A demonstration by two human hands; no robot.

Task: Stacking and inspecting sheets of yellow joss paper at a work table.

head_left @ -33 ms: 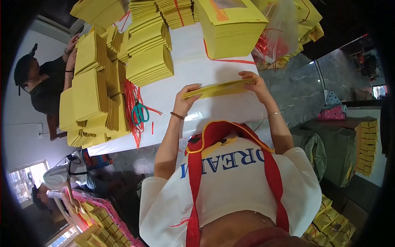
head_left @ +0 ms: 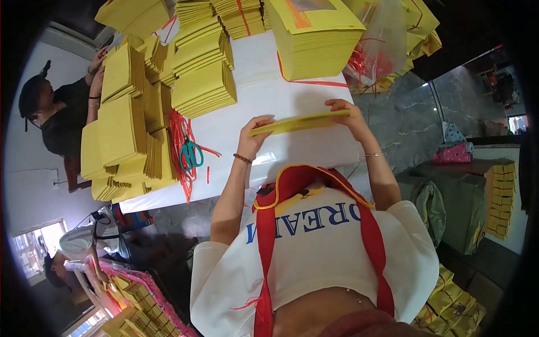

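Note:
Held above the white-covered table [head_left: 264, 84], a thin stack of yellow paper [head_left: 302, 123] is seen nearly edge-on and bows slightly upward in the middle. My left hand [head_left: 254, 136] is closed on its left end, with the fingers over the top and the thumb below. At the other end my right hand [head_left: 351, 116] grips the stack between fingers and thumb. The sheets lie close together. Just beyond stands a tall yellow paper stack [head_left: 317, 53] with a red strip at its base. Teal-handled scissors [head_left: 191, 155] rest on red plastic strips [head_left: 178, 126] to the left.
Piles of yellow paper [head_left: 122, 126] crowd the table's left side, and more paper bundles [head_left: 205, 87] stand at the back. A clear plastic bag [head_left: 387, 50] hangs by the far right corner. One person [head_left: 59, 112] works across the left edge; another [head_left: 84, 241] is behind at lower left.
The paper in my hands, parted into layers before, now looks pressed together into one band. My right fingers have shifted slightly on its end. The other things have stayed put.

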